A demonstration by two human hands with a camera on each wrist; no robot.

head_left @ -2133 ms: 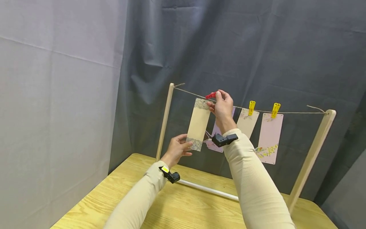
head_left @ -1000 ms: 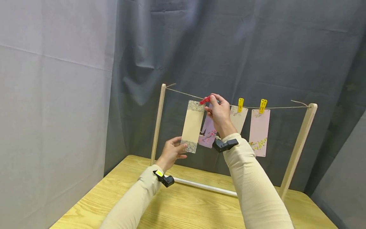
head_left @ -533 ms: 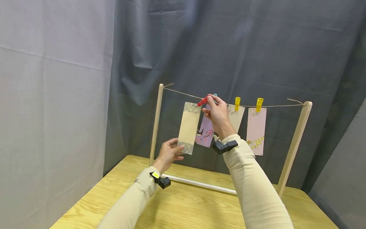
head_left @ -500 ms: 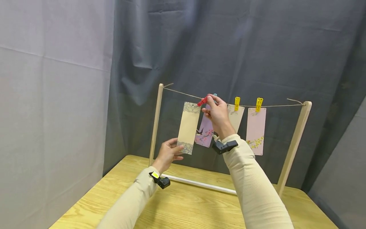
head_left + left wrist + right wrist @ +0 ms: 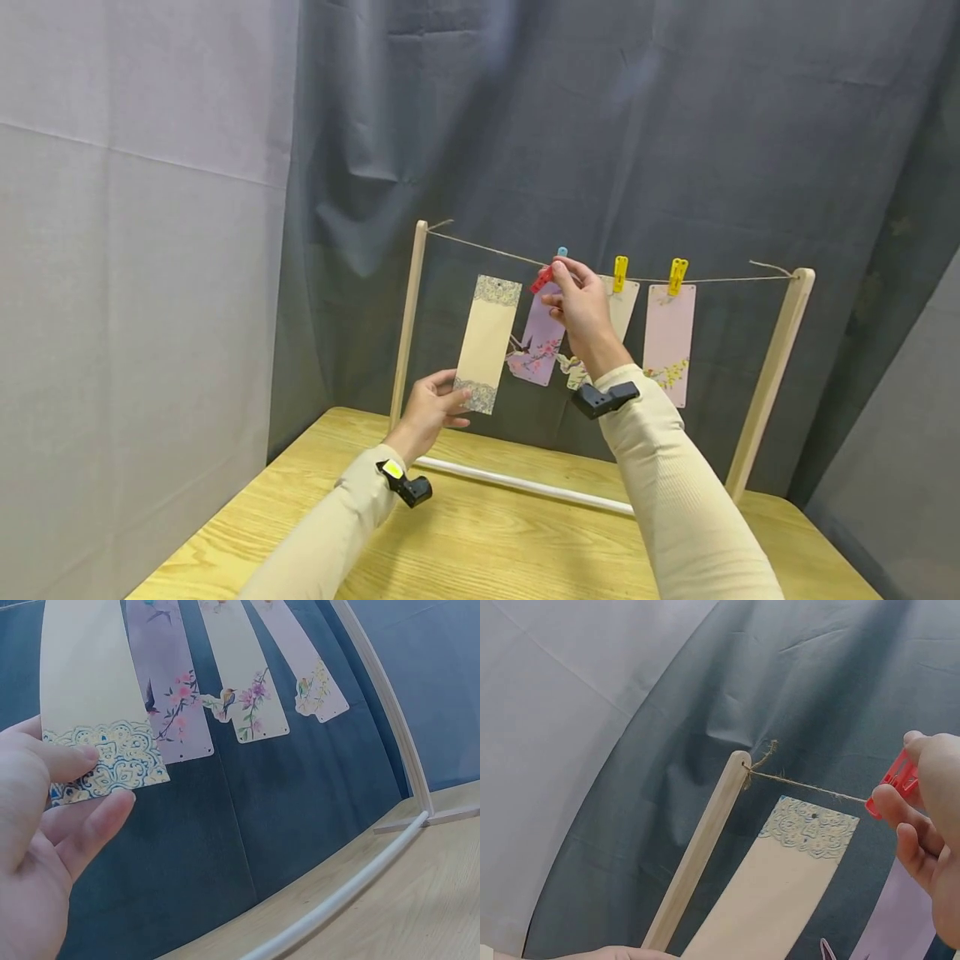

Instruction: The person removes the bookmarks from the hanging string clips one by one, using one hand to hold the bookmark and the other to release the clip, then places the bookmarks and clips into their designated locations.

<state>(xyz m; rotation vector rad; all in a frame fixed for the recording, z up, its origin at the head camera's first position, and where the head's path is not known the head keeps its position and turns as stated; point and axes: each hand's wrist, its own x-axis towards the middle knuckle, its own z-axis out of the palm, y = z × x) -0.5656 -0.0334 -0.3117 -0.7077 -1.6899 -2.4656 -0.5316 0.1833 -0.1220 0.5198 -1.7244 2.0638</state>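
My left hand [image 5: 427,413] pinches the bottom end of a cream bookmark [image 5: 487,340] with blue-grey lace bands, thumb in front in the left wrist view. The bookmark stands nearly upright, its top edge below the string [image 5: 483,247]. My right hand [image 5: 587,308] pinches a red clothespin [image 5: 542,279] between thumb and fingers, to the right of the bookmark's top and apart from it. In the right wrist view the red clothespin [image 5: 900,778] overlaps the string's line. Behind my right hand a lilac bookmark [image 5: 536,342] hangs under a blue clothespin [image 5: 562,252].
A cream floral bookmark [image 5: 624,308] and a pink one [image 5: 669,342] hang from yellow clothespins [image 5: 678,275] farther right. Wooden posts [image 5: 772,383] hold the string, with a white rod [image 5: 525,486] low between them. The frame stands on a wooden table [image 5: 465,542] before a grey curtain.
The left hand has drawn the cream bookmark left and slightly down. The right hand's red clothespin, earlier at the bookmark's top corner, now stands apart from it, tilted more steeply.
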